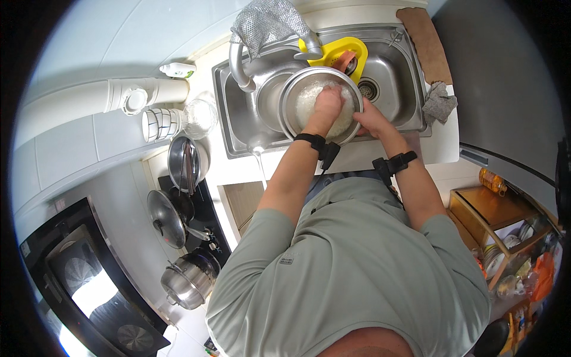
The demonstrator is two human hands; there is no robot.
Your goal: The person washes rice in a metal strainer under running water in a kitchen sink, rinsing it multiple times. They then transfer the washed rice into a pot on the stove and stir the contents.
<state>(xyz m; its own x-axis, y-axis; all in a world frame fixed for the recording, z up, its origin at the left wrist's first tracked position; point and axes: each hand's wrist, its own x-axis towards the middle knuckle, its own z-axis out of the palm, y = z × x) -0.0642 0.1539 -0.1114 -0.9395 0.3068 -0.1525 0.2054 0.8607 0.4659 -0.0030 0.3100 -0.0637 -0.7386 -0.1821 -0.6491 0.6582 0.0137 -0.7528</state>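
A round metal pot (292, 105) is held over the divider of the double sink, tilted a little toward me. White grains that look like rice (308, 105) lie in it in cloudy water. My left hand (329, 103) is down inside the pot among the grains, its fingers curled and partly hidden. My right hand (371, 118) grips the pot's rim on the right, with the thumb near the top edge. The faucet (311, 49) ends just above the pot's far side.
A yellow strainer basket (360, 48) with orange peel-like scraps stands behind the pot. In the left sink basin (234, 116) sits a round metal bowl (266, 96). Mesh cloth (267, 26) drapes over the faucet. A glass jar (199, 118) and stacked bowls (158, 125) stand left; a grey rag (439, 103) lies right.
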